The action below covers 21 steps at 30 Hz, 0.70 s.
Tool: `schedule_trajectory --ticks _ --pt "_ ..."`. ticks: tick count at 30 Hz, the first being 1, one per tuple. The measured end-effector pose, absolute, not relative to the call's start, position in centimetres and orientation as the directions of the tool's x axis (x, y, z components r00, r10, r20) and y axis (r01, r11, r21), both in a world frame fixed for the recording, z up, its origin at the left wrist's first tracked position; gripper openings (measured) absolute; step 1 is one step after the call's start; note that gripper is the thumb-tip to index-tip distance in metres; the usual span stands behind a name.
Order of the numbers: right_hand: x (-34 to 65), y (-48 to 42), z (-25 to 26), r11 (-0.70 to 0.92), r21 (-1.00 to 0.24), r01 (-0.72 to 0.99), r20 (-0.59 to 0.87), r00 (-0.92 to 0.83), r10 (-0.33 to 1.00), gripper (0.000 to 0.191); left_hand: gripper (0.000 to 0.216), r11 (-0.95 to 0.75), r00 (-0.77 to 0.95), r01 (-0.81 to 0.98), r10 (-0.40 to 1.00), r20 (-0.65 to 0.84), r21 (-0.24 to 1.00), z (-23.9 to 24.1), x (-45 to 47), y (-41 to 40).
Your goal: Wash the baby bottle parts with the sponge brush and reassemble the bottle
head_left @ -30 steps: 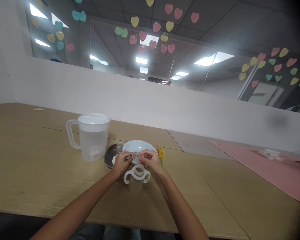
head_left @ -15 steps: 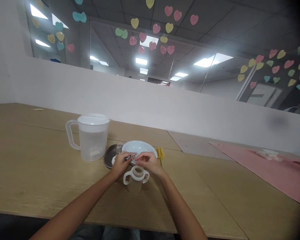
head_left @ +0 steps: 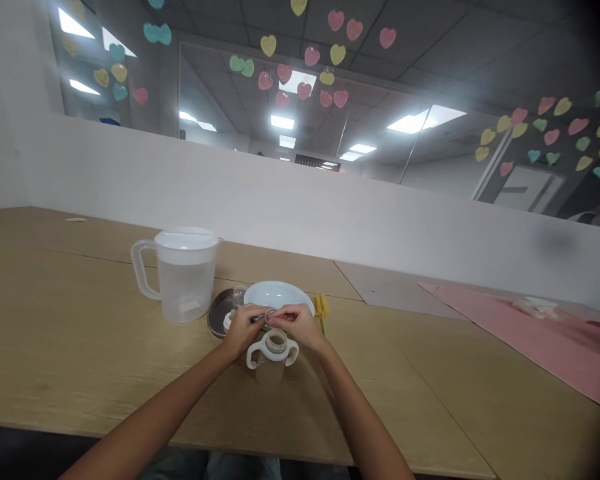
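Just above a baby bottle (head_left: 271, 363), my left hand (head_left: 243, 328) and my right hand (head_left: 299, 325) meet. Between their fingertips is a small clear round piece that looks like a bottle nipple (head_left: 269, 315); both hands pinch it, and fingers hide part of it. The bottle stands upright and uncapped on the table, with a white handle on each side. Left of my left hand lies a dark metal tray (head_left: 215, 313), holding a clear dome cap (head_left: 239, 294) and a white ring (head_left: 227, 321) partly covered by the hand. Behind both hands sits a white bowl (head_left: 279, 291).
A lidded plastic pitcher (head_left: 187, 280) with liquid stands to the left. Right of the bowl is a yellow brush-like item (head_left: 321, 308) with a green handle. A pink mat (head_left: 530, 333) covers the far right of the wooden table (head_left: 105, 353). A white wall (head_left: 280, 213) rises behind.
The clear nipple has turned slightly between my fingertips, and my right fingers have shifted a little left and down over it. The bottle, tray, bowl and pitcher stay in place.
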State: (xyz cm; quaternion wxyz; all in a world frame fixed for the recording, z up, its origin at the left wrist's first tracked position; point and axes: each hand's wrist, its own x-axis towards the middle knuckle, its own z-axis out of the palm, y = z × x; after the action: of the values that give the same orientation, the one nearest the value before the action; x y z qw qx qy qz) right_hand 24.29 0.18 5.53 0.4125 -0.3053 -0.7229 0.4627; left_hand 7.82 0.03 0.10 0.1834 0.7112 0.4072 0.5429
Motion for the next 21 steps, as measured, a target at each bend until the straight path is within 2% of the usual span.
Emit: schedule_trajectory --ticks 15,18,21 --pt "24.4 1.2 4.2 0.511 -0.85 0.13 0.418 -0.424 0.804 0.031 0.031 -0.599 0.107 0.438 0.775 0.623 0.67 0.1 7.9 0.0" --pt "24.5 1.3 4.1 0.59 -0.787 0.179 0.487 -0.408 0.773 0.029 0.031 -0.595 0.1 0.448 0.775 0.624 0.667 0.1 8.0 0.0" --pt "24.7 1.3 4.5 0.688 -0.67 0.278 0.561 -0.417 0.715 0.025 0.031 -0.593 0.1 0.457 0.775 0.624 0.663 0.1 8.0 0.0"
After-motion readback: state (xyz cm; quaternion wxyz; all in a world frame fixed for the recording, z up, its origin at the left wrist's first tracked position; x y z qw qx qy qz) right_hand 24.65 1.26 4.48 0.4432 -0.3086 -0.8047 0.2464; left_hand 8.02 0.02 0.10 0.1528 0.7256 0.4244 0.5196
